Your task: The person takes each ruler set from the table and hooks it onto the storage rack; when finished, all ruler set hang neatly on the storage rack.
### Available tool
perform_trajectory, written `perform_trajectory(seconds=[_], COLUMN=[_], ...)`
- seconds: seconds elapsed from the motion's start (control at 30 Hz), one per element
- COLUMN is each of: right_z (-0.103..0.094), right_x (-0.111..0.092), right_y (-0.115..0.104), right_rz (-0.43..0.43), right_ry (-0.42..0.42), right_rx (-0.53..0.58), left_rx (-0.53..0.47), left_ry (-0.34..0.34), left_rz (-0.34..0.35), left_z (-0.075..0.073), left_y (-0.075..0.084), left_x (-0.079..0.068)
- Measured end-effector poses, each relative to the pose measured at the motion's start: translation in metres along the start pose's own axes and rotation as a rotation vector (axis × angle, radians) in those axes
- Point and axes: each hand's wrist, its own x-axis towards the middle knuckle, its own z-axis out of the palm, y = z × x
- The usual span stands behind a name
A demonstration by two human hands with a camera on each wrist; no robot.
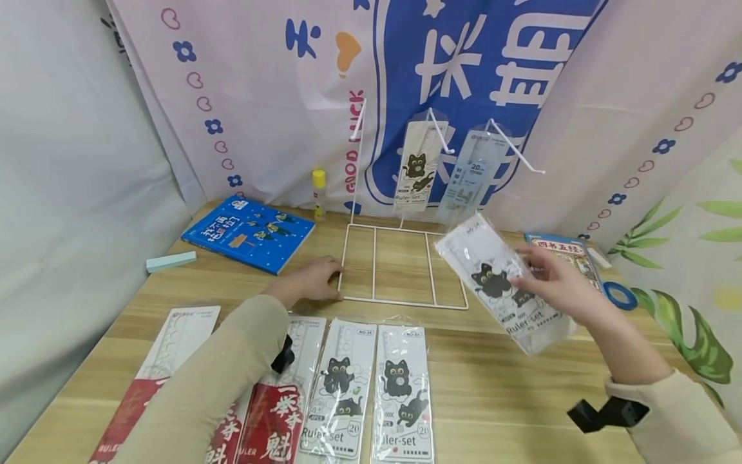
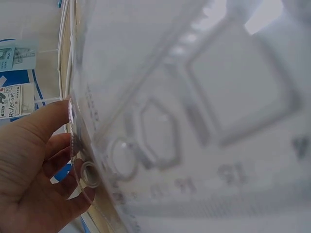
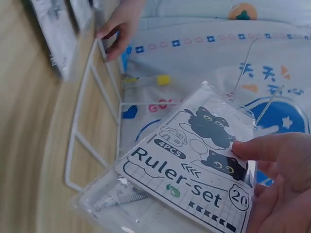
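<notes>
My right hand (image 1: 553,280) pinches a packaged ruler set (image 1: 493,270) with black cats on its card, tilted in the air right of the white wire rack (image 1: 402,301). The right wrist view shows my thumb on the front of that ruler set (image 3: 194,145). My left hand (image 1: 313,280) holds the rack's near left corner, its fingers curled at the wire. Seen from the left wrist, a clear packet (image 2: 218,121) blurs close and partly covers the left fingers (image 2: 63,184). On the rack's hooks hang another cat ruler set (image 1: 420,171) and a light blue ruler pack (image 1: 472,171).
Cat ruler sets (image 1: 402,386) and red-and-white ruler packs (image 1: 284,393) lie along the near table edge, partly under my left sleeve. A blue book (image 1: 249,232), a glue stick (image 1: 319,196) and another book (image 1: 565,254) with blue tape (image 1: 620,295) stand or lie farther back.
</notes>
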Motion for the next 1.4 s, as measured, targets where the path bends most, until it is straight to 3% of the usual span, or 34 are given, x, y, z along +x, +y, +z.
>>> perform_trajectory(seconds=[0.3,0.47,1.03,1.4], right_z=[-0.009,-0.015,-0.019,-0.013], right_x=[0.018,0.02,0.04,0.081], right_y=[-0.052,-0.065,-0.049,-0.04], right_rz=[-0.173,-0.138,-0.082,-0.079], right_ry=[0.154,0.242,0.271,0.34], right_rx=[-0.088,-0.112,-0.064,-0.104], left_rx=[0.001,-0.015,-0.016,-0.009], left_ry=[-0.001,-0.004,0.002,-0.002], left_rz=[0.016,0.017,0.014,-0.003], left_z=[-0.001,0.001,0.0,0.0], left_y=[-0.001,-0.001,-0.002,-0.001], left_x=[-0.001,-0.001,-0.001,-0.001])
